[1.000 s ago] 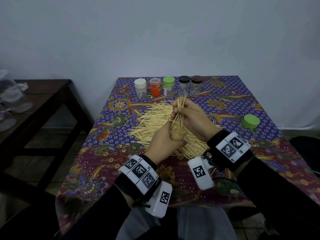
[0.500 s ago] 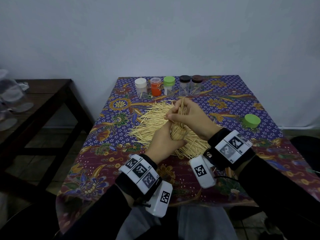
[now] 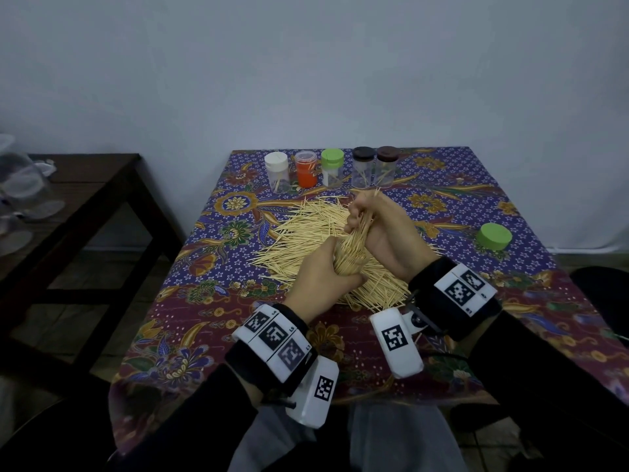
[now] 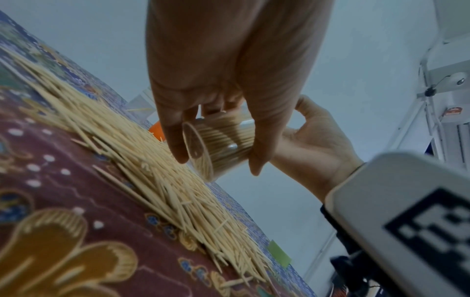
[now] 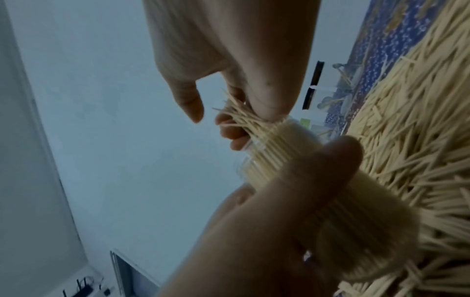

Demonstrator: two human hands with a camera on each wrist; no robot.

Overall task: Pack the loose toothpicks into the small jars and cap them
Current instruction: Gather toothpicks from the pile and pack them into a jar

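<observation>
My left hand point(image 3: 323, 270) grips a clear jar point(image 4: 218, 146) packed with toothpicks, tilted above the table. My right hand point(image 3: 377, 226) pinches a bundle of toothpicks point(image 5: 239, 118) whose lower ends stand in the jar's mouth. The jar point(image 5: 318, 186) shows full in the right wrist view. A wide pile of loose toothpicks point(image 3: 306, 229) lies on the patterned cloth under both hands. A loose green cap point(image 3: 493, 236) sits at the right. Several capped jars stand at the back: white point(image 3: 277, 172), orange point(image 3: 306, 168), green point(image 3: 332, 167) and two dark-capped ones point(image 3: 374, 166).
The patterned tablecloth point(image 3: 211, 321) covers a small table against a white wall. A dark wooden side table point(image 3: 71, 199) stands at the left with clear plastic containers point(image 3: 23, 185) on it. My knees are below the front edge.
My right hand has tilted and lowered the toothpick bundle further into the jar's mouth. The left hand keeps the jar in nearly the same place.
</observation>
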